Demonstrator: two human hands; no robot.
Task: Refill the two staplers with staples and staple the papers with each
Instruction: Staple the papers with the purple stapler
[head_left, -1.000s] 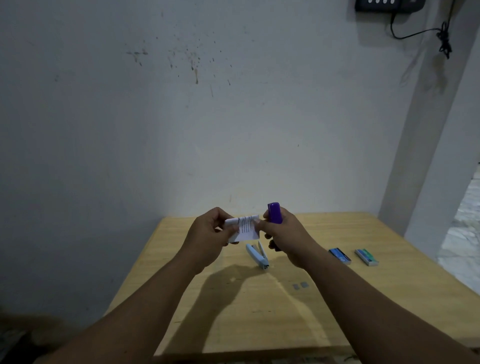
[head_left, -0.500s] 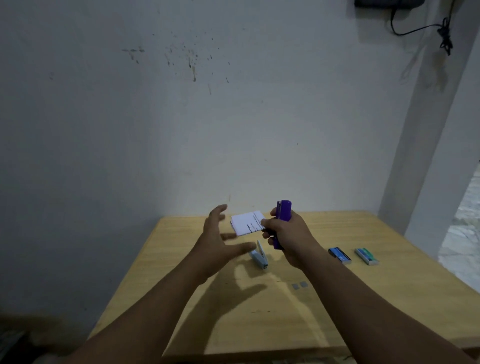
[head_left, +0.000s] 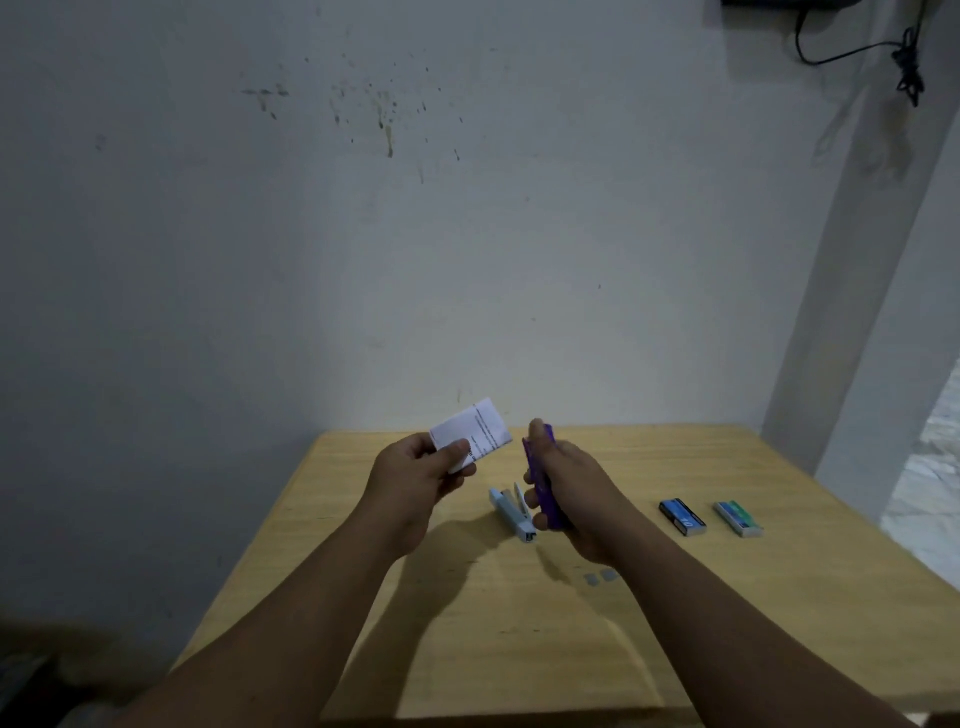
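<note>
We read "10" on the blue staple box (head_left: 682, 517) lying on the table (head_left: 519, 649). Printed lines on the folded paper (head_left: 471, 435) are too blurred to read. Green box (head_left: 738, 518): label illegible.

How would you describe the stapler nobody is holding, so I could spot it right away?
Start at the light wooden table against the white wall. Lying on it below and between the two raised hands is a small pale blue stapler, resting partly open. The other stapler is a purple one gripped in the right hand, and the two small boxes lie farther right.
</note>
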